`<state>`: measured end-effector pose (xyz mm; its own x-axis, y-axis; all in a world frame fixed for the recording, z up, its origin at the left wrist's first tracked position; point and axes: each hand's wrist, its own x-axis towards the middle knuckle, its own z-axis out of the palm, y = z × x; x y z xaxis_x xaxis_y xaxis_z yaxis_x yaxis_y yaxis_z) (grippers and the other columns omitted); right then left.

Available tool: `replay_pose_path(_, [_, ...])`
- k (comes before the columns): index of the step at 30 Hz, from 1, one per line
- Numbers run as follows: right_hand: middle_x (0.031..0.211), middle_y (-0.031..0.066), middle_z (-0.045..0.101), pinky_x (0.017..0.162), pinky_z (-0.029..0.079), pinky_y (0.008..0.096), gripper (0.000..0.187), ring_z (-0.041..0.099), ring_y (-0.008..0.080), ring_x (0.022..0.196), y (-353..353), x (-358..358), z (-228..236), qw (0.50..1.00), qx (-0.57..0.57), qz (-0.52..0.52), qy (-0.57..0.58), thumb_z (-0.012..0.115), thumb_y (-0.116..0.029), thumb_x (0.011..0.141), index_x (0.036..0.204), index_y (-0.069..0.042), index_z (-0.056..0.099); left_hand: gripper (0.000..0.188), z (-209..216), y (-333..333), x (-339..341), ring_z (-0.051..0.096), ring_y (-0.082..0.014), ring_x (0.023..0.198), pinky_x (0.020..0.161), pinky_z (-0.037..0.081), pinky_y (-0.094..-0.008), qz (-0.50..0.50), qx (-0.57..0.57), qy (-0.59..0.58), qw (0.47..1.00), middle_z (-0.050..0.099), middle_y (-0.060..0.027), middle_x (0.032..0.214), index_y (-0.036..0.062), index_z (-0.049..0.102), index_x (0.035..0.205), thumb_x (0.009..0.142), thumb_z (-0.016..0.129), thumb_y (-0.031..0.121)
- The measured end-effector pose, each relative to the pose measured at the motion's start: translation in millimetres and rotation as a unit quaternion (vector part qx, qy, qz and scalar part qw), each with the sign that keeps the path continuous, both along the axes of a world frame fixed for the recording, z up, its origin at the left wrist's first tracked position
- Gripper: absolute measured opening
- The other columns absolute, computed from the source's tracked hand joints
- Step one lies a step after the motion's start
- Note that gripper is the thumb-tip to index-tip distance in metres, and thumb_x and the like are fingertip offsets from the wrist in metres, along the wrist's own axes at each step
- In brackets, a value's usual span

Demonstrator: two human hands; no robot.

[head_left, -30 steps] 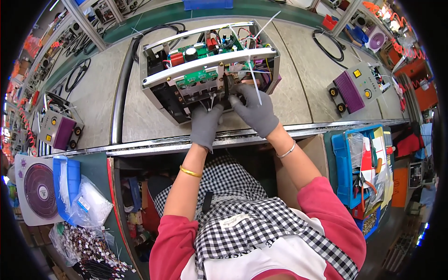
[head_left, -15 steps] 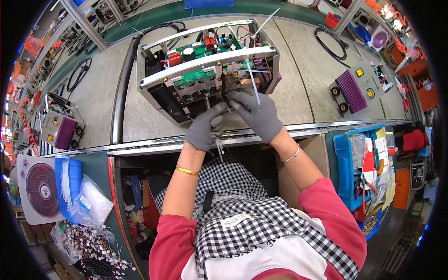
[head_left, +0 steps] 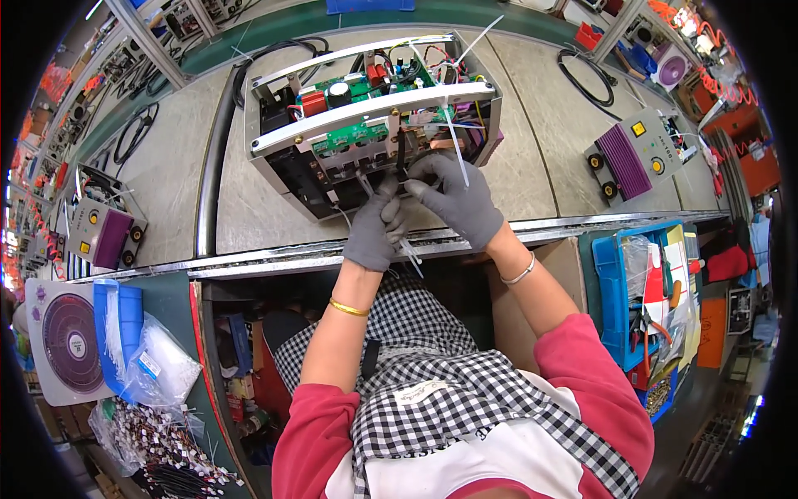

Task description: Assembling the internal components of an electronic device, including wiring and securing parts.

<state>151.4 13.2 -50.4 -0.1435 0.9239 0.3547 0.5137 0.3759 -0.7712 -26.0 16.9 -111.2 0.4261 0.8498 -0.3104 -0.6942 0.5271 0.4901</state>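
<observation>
The left hand (head_left: 374, 233), near the centre of the frame, was curled around white cable ties (head_left: 411, 254), whose tails hung out below the fist. A second earlier its fingers had reached in at the front of the open-framed electronic unit (head_left: 357, 121); by this moment it had drawn back a little and the tails had come into sight. The right hand (head_left: 461, 204), just beside it, had its thumb and fingers bent in at the lower end of a black cable (head_left: 401, 154), though whether they pinched it could not be told. That shift suggested, as a judgement, that the handling was now centred on the cable and the ties, with nothing visibly fastened there. The unit had scarcely moved: it stood in the upper centre of the frame on the grey tabletop (head_left: 266, 208), its green circuit board (head_left: 345, 135) exposed, another long white tie (head_left: 456, 141) hanging from its rail. Farther out, purple-sided units stood at the right (head_left: 625, 162) and left (head_left: 114, 237), with a blue tool tray (head_left: 611, 291) at lower right.
</observation>
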Motion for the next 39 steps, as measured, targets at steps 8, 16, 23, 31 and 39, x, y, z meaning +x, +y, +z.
replay_pose_path(8, [0.091,0.0119,0.073,0.073,0.056,0.0372,0.023,0.071,0.0277,0.081,3,5,0,1.0,-0.006,0.01,-0.025,0.077,-0.028,0.091,0.103,-0.008,0.074,0.018,1,0,1,0.023,-0.0057,0.043,0.037,0.024,-0.0213,-0.005,-0.026,-0.011,1.0,0.026,0.0082,0.057,0.0109,0.059,0.098,0.111,0.056,0.023])
replay_pose_path(16, [0.09,0.0076,0.074,0.07,0.056,0.0398,0.019,0.072,0.0282,0.081,11,13,6,0.992,0.038,0.054,-0.105,0.077,-0.029,0.09,0.101,-0.014,0.074,0.021,5,-2,-1,0.023,-0.0053,0.044,0.038,0.022,-0.0215,-0.038,-0.027,0.017,0.999,0.026,0.0083,0.056,0.0106,0.061,0.095,0.11,0.059,0.025])
replay_pose_path(23, [0.09,0.0057,0.071,0.069,0.057,0.0417,0.016,0.071,0.0302,0.083,9,10,5,0.973,0.117,0.061,-0.187,0.076,-0.027,0.088,0.098,-0.016,0.072,0.021,9,1,0,0.023,-0.0051,0.044,0.039,0.022,-0.0212,-0.021,-0.027,0.037,0.999,0.026,0.0089,0.056,0.013,0.06,0.094,0.109,0.06,0.027])
replay_pose_path(31, [0.096,0.006,0.07,0.072,0.057,0.0408,0.015,0.071,0.0315,0.087,-1,12,-7,0.983,0.122,0.076,-0.114,0.077,-0.017,0.087,0.099,-0.013,0.07,0.027,17,-15,-2,0.032,-0.0052,0.048,0.043,0.026,-0.022,-0.019,0.034,0.195,0.98,0.039,0.0073,0.062,0.0136,0.058,0.088,0.106,0.066,0.032])
replay_pose_path(39, [0.096,0.009,0.069,0.074,0.057,0.0419,0.016,0.069,0.0352,0.087,-3,3,-27,0.985,0.112,0.103,-0.075,0.076,-0.015,0.087,0.101,-0.011,0.068,0.031,4,6,0,0.037,-0.0058,0.053,0.049,0.029,-0.0259,0.077,0.146,0.35,0.922,0.047,0.007,0.066,0.0122,0.063,0.086,0.099,0.075,0.037])
